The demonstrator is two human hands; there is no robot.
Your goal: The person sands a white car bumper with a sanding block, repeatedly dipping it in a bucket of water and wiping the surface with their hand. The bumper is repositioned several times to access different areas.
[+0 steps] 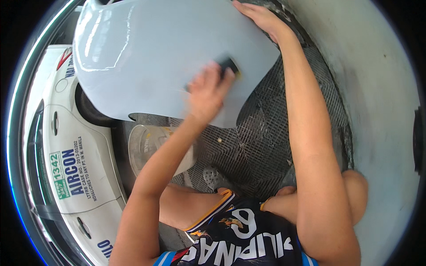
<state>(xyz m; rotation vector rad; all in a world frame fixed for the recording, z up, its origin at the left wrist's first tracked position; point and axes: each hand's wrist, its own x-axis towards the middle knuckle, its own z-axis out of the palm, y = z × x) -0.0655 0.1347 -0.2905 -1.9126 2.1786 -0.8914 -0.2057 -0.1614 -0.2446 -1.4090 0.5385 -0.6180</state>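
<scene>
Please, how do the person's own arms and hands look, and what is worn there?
The left hand and right hand wear no gloves; the left is blurred, so rings cannot be judged. Both forearms are bare, without watch or band. The black jersey has blue-and-white edging at the arms.

Car workshop – loose body panel [159, 48], white car [84, 126], ridged flooring [262, 128]

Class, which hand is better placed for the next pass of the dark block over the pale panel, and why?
Probably the left: the left hand, motion-blurred, holds the dark block over the pale panel, whereas the right hand is at the panel's edge.
</scene>
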